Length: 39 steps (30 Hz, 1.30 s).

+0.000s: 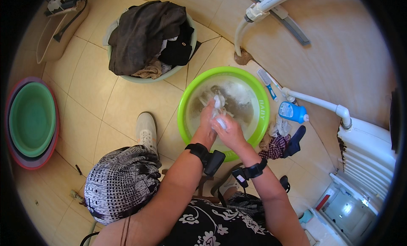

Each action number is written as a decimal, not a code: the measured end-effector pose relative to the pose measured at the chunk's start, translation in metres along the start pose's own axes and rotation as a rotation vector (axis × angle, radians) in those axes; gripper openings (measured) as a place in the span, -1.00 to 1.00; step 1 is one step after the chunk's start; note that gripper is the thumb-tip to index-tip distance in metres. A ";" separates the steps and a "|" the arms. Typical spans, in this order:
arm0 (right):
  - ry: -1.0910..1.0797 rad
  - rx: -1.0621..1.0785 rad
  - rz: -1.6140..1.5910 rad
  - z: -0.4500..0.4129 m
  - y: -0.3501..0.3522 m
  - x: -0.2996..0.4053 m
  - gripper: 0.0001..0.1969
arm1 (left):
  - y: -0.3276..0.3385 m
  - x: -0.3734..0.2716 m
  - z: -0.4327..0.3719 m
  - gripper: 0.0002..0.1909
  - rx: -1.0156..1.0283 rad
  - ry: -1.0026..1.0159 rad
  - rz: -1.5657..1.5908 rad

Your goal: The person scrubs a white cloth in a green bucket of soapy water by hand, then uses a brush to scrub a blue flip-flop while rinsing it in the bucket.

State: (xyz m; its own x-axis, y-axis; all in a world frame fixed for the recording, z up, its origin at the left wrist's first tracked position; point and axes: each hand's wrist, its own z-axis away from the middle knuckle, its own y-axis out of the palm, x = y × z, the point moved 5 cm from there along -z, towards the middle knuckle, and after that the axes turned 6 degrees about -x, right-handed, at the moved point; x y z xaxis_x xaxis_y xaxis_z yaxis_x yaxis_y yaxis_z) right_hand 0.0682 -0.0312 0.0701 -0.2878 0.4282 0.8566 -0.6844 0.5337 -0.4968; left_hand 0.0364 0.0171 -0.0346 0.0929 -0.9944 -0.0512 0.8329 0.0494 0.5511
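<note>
In front of me a lime-green plastic basin (183, 110) holds murky grey water with white suds (240, 93). Over the water my left hand (207, 118) grips a wet, soapy white cloth (218, 101), bunched up. Close against it on the right, my right hand (229, 131) has its fingers curled around a pale wet thing (220, 123). Whether that is a fold of the same cloth or a piece of soap I cannot tell. Strands of cloth hang from between the hands. Each wrist wears a black strapped device.
Right of the basin lie a blue-handled scrub brush (267, 83), a blue detergent bottle (289, 111), a checked cloth (277, 145) and a dark sock (294, 141). Beyond stands a tub (152, 79) heaped with clothes. Nested basins (31, 118) sit at left; a white radiator (365, 150) at right.
</note>
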 end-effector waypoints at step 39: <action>0.445 -0.325 -0.592 0.029 -0.155 0.050 -0.75 | 0.114 0.032 0.108 -0.59 0.712 -0.387 -0.157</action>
State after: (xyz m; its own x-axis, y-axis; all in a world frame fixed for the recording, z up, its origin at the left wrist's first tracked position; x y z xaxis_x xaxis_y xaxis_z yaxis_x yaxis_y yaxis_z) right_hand 0.1401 -0.1138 0.1940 0.4016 0.2222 0.8885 -0.3913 0.9188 -0.0529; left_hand 0.0760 -0.0187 0.1166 -0.2992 -0.9530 0.0472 0.2630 -0.0348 0.9642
